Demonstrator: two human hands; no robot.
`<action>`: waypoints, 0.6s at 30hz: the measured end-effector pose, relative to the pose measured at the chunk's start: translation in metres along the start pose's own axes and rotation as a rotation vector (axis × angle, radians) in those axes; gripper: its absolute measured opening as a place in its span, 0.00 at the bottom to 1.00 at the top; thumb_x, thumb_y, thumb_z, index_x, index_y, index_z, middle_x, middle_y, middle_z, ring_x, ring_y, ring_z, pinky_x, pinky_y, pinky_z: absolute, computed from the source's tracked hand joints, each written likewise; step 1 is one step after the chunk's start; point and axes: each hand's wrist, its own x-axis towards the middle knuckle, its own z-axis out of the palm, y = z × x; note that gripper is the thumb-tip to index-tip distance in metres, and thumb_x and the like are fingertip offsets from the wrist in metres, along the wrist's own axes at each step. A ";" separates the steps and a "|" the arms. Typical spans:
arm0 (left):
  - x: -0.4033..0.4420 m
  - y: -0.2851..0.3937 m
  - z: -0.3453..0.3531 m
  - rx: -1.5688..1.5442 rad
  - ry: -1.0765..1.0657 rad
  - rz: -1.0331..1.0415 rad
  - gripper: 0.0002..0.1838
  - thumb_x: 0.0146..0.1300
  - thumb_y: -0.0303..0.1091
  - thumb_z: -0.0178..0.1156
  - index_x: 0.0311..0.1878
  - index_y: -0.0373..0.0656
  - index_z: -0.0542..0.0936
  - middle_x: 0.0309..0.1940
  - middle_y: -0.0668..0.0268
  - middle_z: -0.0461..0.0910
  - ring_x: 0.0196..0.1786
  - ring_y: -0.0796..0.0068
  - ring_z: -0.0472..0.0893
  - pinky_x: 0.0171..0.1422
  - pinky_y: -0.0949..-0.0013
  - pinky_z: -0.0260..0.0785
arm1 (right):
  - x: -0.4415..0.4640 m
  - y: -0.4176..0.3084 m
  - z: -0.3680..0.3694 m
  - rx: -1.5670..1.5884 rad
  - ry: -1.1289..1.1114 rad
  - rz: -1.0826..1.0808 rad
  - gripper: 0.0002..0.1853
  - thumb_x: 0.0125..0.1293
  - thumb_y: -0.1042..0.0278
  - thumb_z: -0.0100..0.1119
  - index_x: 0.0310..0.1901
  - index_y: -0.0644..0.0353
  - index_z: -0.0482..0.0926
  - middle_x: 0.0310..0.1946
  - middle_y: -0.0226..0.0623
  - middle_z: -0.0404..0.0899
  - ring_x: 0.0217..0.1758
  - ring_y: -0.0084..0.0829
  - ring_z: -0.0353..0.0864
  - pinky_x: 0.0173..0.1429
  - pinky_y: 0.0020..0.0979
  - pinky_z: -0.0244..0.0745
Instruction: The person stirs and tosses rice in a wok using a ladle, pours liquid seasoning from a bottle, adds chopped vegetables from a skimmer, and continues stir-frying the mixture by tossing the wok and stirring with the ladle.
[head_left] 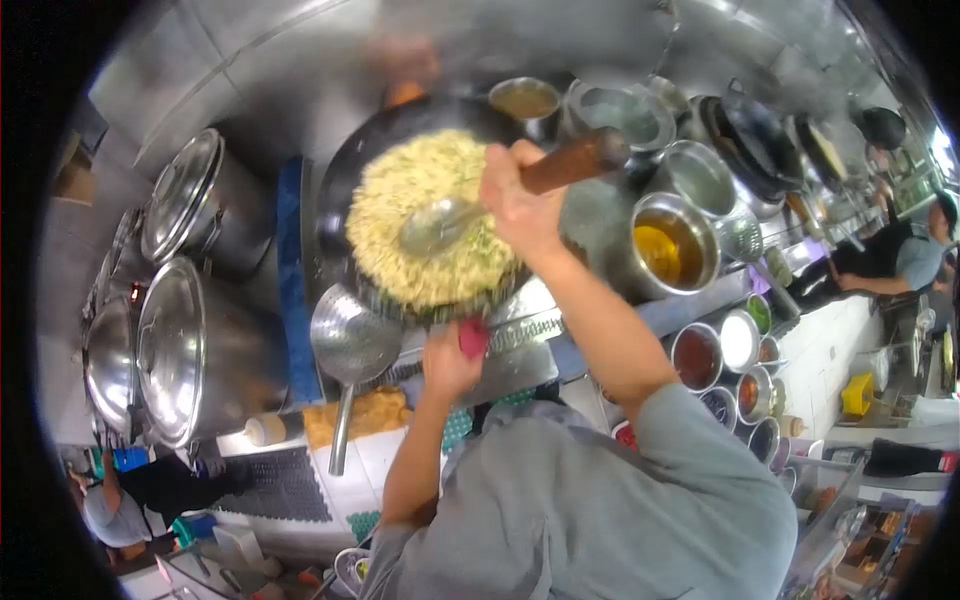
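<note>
A large dark wok [335, 190] is filled with pale yellow fried rice [400, 185] with green bits in it. My right hand [522, 205] is closed around the wooden handle of a metal wok ladle [432, 230]. The ladle's head rests on the rice, and the butt of its handle points up to the right. At the wok's near edge my left hand [448, 365] is closed on the wok's handle, where a red covering [473, 338] shows. A perforated metal skimmer [352, 335] lies just left of my left hand.
Lidded steel pots [170, 370] stand at the left. On the right are a pot of yellow oil [675, 252], other pots and several seasoning bowls [697, 357]. Flame [405, 92] shows behind the wok. Other people stand at the far right [905, 260] and lower left [118, 515].
</note>
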 end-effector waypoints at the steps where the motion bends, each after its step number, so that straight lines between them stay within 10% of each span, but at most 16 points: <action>1: -0.023 0.017 -0.008 -0.010 -0.008 0.016 0.17 0.45 0.37 0.69 0.39 0.43 0.78 0.23 0.53 0.78 0.29 0.49 0.79 0.35 0.53 0.72 | 0.009 -0.012 -0.001 0.047 -0.046 0.020 0.15 0.64 0.72 0.60 0.22 0.56 0.66 0.14 0.26 0.67 0.14 0.17 0.65 0.16 0.23 0.58; 7: 0.034 0.065 -0.121 -0.257 -0.062 -0.212 0.20 0.44 0.40 0.70 0.42 0.44 0.79 0.24 0.52 0.79 0.29 0.50 0.80 0.36 0.54 0.74 | 0.015 -0.144 0.011 0.156 -0.085 -0.024 0.17 0.65 0.72 0.59 0.21 0.54 0.63 0.10 0.27 0.63 0.11 0.20 0.61 0.13 0.24 0.54; 12: -0.033 0.013 -0.022 0.036 -0.062 -0.008 0.21 0.44 0.41 0.70 0.41 0.45 0.79 0.28 0.51 0.81 0.34 0.52 0.83 0.37 0.54 0.75 | -0.014 0.008 -0.026 -0.387 -0.030 -0.275 0.17 0.66 0.71 0.58 0.20 0.54 0.66 0.13 0.25 0.68 0.14 0.20 0.66 0.17 0.23 0.59; 13: -0.033 0.011 -0.019 0.058 -0.088 0.008 0.20 0.44 0.41 0.70 0.41 0.45 0.79 0.29 0.51 0.82 0.35 0.52 0.83 0.37 0.54 0.75 | -0.005 -0.029 -0.007 0.080 0.009 0.008 0.18 0.66 0.71 0.59 0.19 0.53 0.65 0.13 0.24 0.66 0.13 0.20 0.65 0.16 0.23 0.58; 18: 0.030 0.056 -0.124 -0.127 -0.178 -0.199 0.21 0.45 0.42 0.71 0.41 0.43 0.78 0.30 0.49 0.82 0.35 0.50 0.83 0.38 0.53 0.76 | 0.001 -0.135 -0.002 0.249 -0.036 0.036 0.20 0.65 0.70 0.60 0.20 0.54 0.60 0.13 0.28 0.64 0.12 0.21 0.64 0.15 0.25 0.58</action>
